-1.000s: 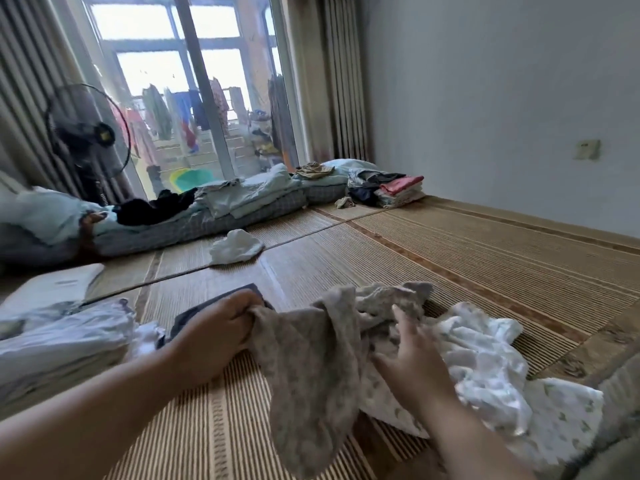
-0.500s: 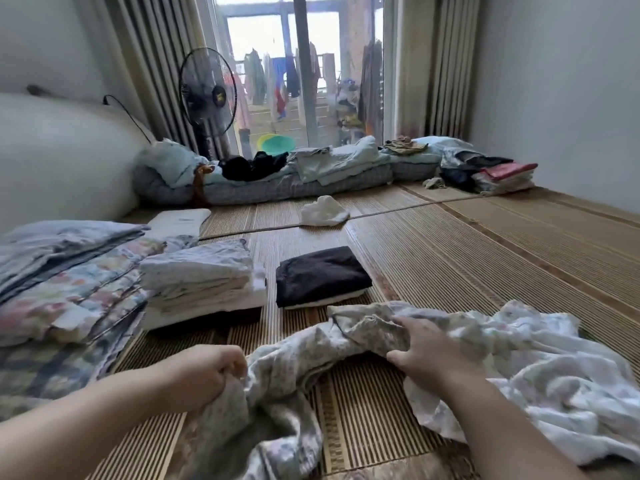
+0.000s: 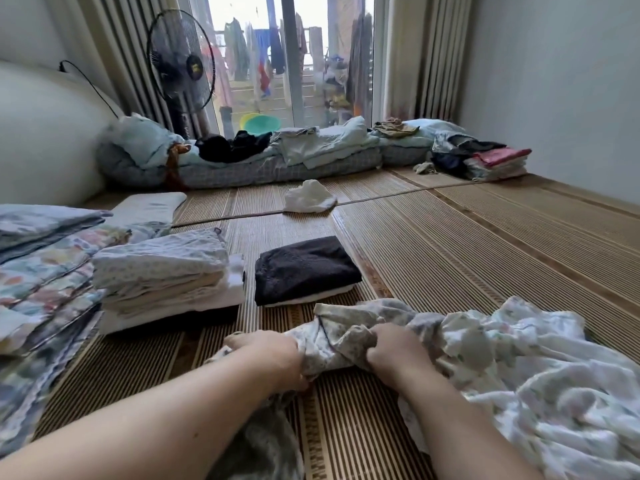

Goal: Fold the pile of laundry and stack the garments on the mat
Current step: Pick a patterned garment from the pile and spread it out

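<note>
Left hand [image 3: 273,356] and right hand [image 3: 394,351], each gripping the flowered garment [image 3: 337,336], had drawn together; folding had barely begun.

Crumpled floral garment [image 3: 333,341] lies bunched on the woven mat [image 3: 450,271] near folded stacks [image 3: 159,268].

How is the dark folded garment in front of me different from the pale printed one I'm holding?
The dark folded garment is near-black and plain; the pale printed garment is light with a small pattern. The dark one lies in a neat flat rectangle, while the pale one is bunched and creased. No hand touches the dark one; the left hand and right hand both grip the pale one. Both are down on the woven mat.
</note>
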Available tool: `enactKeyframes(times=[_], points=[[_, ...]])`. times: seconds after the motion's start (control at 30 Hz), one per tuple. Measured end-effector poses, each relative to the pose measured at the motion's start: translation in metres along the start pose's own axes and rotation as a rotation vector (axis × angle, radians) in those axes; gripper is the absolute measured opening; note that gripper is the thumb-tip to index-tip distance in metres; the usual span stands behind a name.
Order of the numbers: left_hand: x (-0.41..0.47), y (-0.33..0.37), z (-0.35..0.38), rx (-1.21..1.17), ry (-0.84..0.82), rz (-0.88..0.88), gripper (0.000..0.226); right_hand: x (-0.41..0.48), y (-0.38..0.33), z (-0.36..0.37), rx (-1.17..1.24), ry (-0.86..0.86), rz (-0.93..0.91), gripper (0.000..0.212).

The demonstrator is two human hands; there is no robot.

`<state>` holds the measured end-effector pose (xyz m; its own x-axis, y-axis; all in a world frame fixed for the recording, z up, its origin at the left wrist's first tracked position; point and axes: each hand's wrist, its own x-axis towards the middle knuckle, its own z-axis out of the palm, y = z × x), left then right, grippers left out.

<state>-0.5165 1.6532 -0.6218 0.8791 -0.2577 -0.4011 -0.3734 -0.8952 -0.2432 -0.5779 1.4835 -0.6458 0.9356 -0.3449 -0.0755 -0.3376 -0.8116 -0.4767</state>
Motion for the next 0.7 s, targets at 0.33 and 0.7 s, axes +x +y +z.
enactKeyframes(times=[0.33,0.7], points=[[-0.026,-0.085,-0.033,-1.326,-0.184,0.31,0.014,-0.011,-0.017,-0.046,0.537,0.425,0.019,0.057],[-0.096,-0.129,-0.07,-1.533,-0.255,0.502,0.016,-0.057,-0.069,-0.019,0.215,0.09,-0.387,0.009]])
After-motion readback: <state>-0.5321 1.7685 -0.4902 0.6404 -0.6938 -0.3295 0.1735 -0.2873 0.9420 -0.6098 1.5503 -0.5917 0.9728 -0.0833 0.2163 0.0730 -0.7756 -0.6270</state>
